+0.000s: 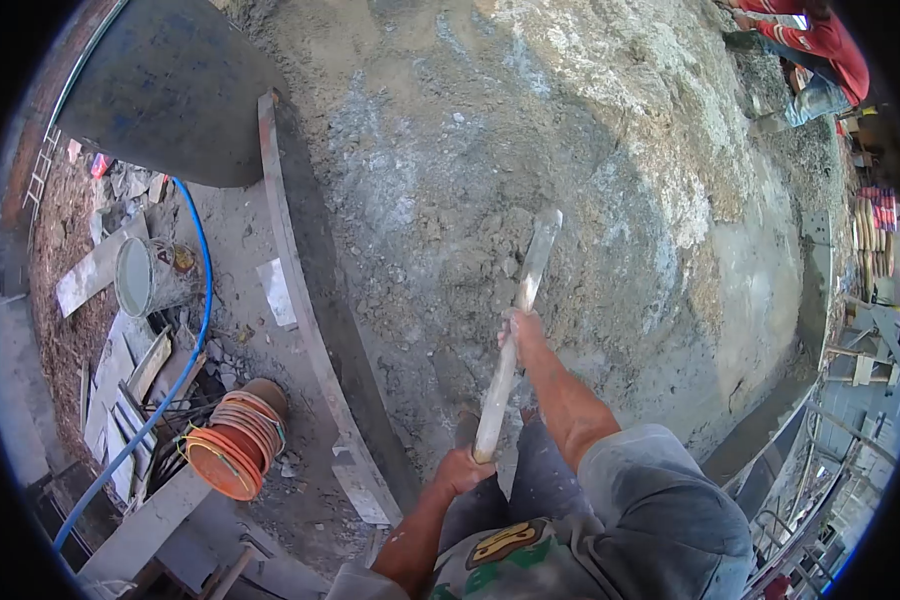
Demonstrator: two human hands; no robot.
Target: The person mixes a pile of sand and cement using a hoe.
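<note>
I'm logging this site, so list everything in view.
pole: one, pale, center
wet mix: one spread, gray, underfoot and ahead
curb: one, gray, left of mix
drum: one, dark gray, top left
blue hose: one, blue, left
bucket: one, whitish, left
coil: one, orange, lower left
boards: several, pale, left
co-worker: one, red top, upper right
right edge: clutter, unclear
left hand: one, pole's near end
right hand: one, farther up pole

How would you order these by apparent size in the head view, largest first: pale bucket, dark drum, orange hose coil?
1. Dark drum
2. Orange hose coil
3. Pale bucket
</note>
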